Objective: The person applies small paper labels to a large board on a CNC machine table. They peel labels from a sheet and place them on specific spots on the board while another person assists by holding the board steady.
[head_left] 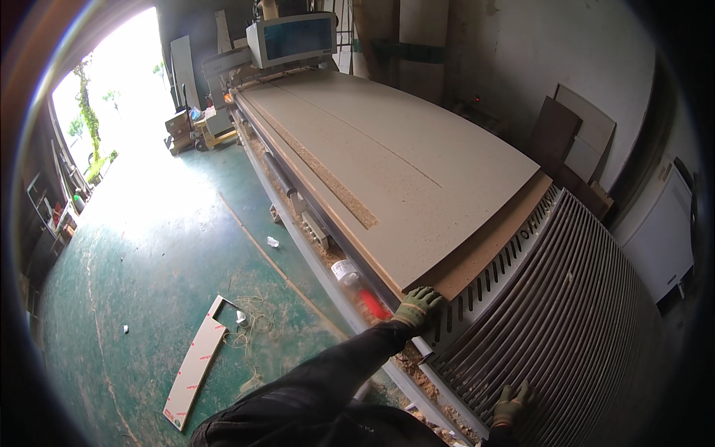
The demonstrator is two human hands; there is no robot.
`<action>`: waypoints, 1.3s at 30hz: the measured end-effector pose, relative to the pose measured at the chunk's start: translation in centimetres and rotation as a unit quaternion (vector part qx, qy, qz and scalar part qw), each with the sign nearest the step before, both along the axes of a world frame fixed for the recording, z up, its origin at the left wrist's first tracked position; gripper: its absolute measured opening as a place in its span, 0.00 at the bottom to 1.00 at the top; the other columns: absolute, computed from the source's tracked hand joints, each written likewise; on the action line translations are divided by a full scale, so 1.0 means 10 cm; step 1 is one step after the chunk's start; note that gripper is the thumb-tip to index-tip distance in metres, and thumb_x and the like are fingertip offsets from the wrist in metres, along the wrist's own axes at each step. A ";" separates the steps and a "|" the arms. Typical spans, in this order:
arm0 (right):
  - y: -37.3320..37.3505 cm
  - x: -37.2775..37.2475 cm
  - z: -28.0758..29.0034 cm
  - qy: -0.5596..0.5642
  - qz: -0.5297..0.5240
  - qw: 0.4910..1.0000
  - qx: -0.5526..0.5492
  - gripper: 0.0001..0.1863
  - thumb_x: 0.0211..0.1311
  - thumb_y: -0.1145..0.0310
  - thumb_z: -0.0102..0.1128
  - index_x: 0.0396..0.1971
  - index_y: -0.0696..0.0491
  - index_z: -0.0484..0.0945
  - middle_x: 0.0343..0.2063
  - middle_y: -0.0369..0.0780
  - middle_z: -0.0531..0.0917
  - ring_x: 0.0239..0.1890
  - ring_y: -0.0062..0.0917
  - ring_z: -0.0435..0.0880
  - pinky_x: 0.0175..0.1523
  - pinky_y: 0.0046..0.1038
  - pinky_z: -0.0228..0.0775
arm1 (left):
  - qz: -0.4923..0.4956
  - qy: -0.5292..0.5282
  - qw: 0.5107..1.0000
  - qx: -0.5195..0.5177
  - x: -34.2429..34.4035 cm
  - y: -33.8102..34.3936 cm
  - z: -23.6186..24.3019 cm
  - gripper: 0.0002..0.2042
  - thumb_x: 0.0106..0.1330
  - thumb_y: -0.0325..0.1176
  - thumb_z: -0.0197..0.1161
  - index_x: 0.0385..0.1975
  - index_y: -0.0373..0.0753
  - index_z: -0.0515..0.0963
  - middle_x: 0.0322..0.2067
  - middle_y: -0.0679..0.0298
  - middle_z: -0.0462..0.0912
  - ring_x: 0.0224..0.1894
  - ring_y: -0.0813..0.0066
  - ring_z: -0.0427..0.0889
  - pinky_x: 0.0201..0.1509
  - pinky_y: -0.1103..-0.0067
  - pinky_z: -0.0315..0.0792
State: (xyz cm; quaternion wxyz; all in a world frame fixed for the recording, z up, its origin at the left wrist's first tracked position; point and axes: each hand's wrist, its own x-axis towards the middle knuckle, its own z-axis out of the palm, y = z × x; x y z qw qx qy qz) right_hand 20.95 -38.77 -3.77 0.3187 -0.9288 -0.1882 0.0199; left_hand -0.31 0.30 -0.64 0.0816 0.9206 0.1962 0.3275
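A large beige board [417,149] lies on the long machine bed, with a cut line and a band of sawdust along it. Under its near end, a brown board [488,242] sticks out. My left hand [419,307], in a green work glove, lies at the near left corner of the boards, fingers partly stretched over the edge; its palm side is hidden. Over the dark slatted bed [573,298] at the machine's near end is my right hand [514,404], gloved too, fingers apart and holding nothing. Whether it touches the slats I cannot tell.
A machine head with a dark window [298,37] stands at the far end. Beside the bed runs a grey rail [298,249] with sawdust. A beige offcut [195,365] and tangled string lie on the green floor [149,298]. Panels [588,141] lean against the right wall.
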 end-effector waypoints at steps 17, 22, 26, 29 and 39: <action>-0.01 0.00 0.02 -0.024 -0.005 0.998 -0.055 0.36 0.70 0.60 0.64 0.76 0.50 0.63 0.77 0.53 0.58 0.80 0.48 0.50 0.81 0.48 0.44 | -0.007 0.033 0.999 -0.033 -0.01 0.01 0.02 0.19 0.67 0.41 0.61 0.56 0.42 0.79 0.59 0.55 0.80 0.67 0.51 0.73 0.74 0.58 0.64; -0.03 0.02 -0.04 -0.026 0.005 0.999 -0.022 0.35 0.70 0.61 0.64 0.75 0.51 0.65 0.76 0.53 0.60 0.79 0.47 0.53 0.81 0.47 0.44 | -0.012 0.031 0.999 -0.040 -0.01 0.01 0.03 0.19 0.67 0.40 0.61 0.55 0.43 0.79 0.59 0.56 0.80 0.67 0.52 0.73 0.73 0.59 0.64; -0.02 0.00 0.02 -0.038 0.000 0.999 -0.020 0.34 0.70 0.62 0.64 0.74 0.52 0.66 0.75 0.53 0.62 0.79 0.46 0.53 0.81 0.48 0.46 | -0.004 -0.012 1.000 0.003 0.00 0.00 0.03 0.20 0.60 0.38 0.66 0.53 0.45 0.79 0.55 0.60 0.82 0.62 0.51 0.77 0.68 0.58 0.69; 0.01 -0.04 0.10 -0.044 -0.005 0.997 -0.065 0.34 0.70 0.61 0.64 0.73 0.52 0.66 0.75 0.53 0.62 0.80 0.46 0.53 0.80 0.47 0.49 | -0.002 -0.014 1.000 -0.002 -0.01 -0.01 0.03 0.20 0.60 0.38 0.66 0.53 0.46 0.79 0.55 0.60 0.82 0.62 0.51 0.77 0.68 0.57 0.69; 0.04 -0.13 0.20 -0.057 -0.007 0.997 -0.060 0.35 0.69 0.62 0.65 0.74 0.50 0.65 0.74 0.55 0.62 0.78 0.49 0.55 0.79 0.48 0.51 | -0.004 -0.021 1.000 -0.002 0.00 -0.01 0.05 0.20 0.60 0.39 0.66 0.53 0.47 0.79 0.54 0.62 0.82 0.62 0.54 0.77 0.68 0.58 0.69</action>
